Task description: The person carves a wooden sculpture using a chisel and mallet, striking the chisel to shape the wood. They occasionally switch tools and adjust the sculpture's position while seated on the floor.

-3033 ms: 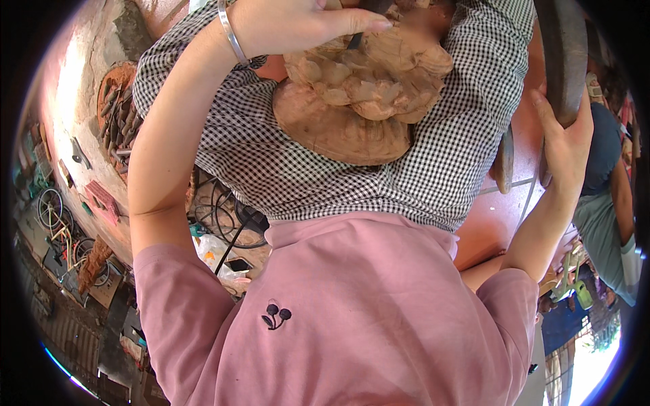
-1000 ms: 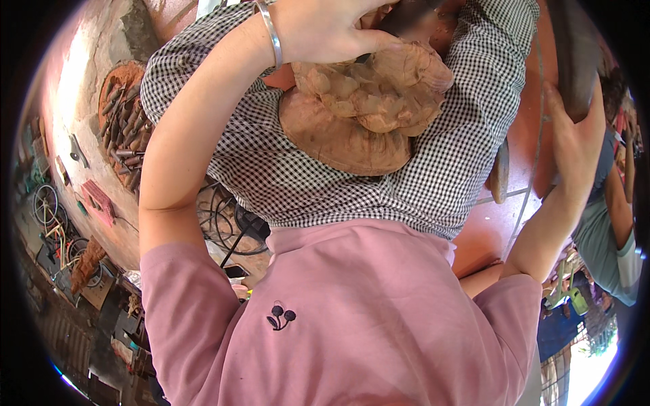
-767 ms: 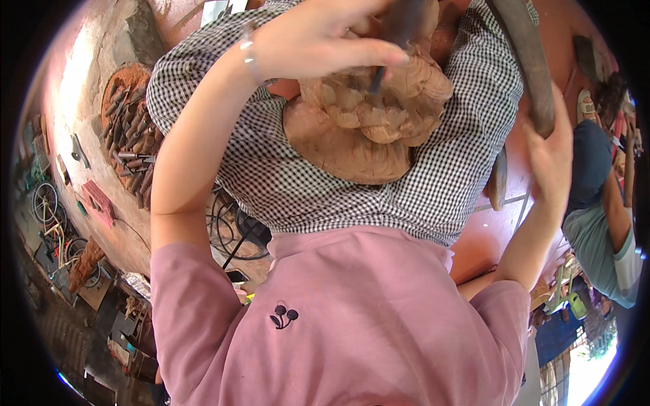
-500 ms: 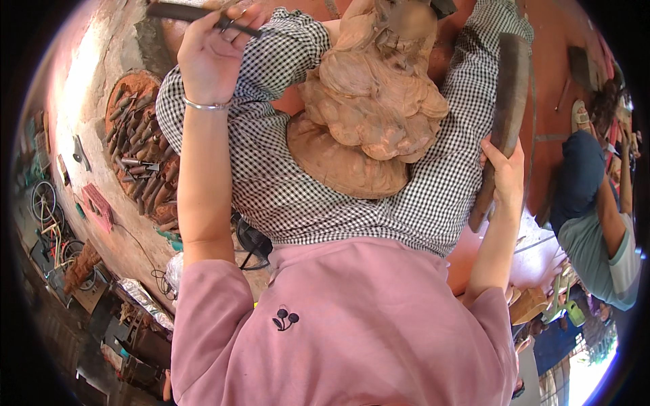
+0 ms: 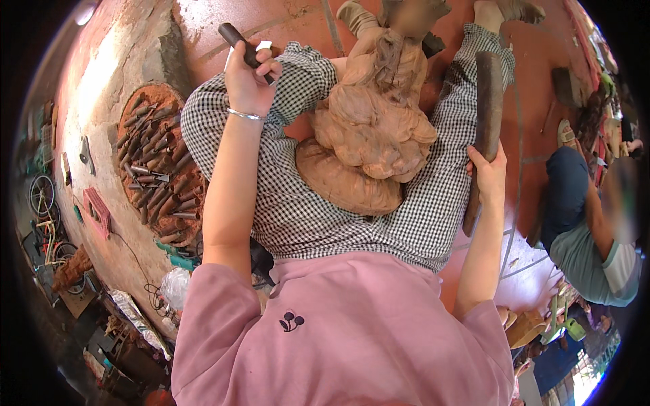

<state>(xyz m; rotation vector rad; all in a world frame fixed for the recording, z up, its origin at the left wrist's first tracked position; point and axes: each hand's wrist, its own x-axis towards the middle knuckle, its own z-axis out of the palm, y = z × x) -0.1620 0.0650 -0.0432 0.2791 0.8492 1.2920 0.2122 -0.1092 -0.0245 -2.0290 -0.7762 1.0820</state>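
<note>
My left hand (image 5: 249, 84) is raised over the checked left knee, its fingers closed round a dark-handled carving chisel (image 5: 237, 42). The chisel slants, with its thick end up and left and a thin end showing below my fingers. My right hand (image 5: 489, 172), by the right thigh, grips a long, slightly curved wooden mallet (image 5: 489, 101) near its lower part; its thick end points away from me. Between my legs leans a brown carved wooden figure (image 5: 379, 128) with a rounded base (image 5: 349, 183) toward me. Neither tool touches the carving.
On the left, a pile of chisels (image 5: 156, 155) lies in reddish shavings on a concrete ledge (image 5: 101, 169). A pink basket (image 5: 97, 211) and a clear plastic bag (image 5: 176, 287) sit nearer. A seated person (image 5: 589, 237) is at the right; a dark block (image 5: 567, 88) lies on the tiled floor.
My left hand has moved right and a little nearer, and the chisel has turned steeper. The mallet has shifted slightly left and nearer in the picture. The whole view has also shifted.
</note>
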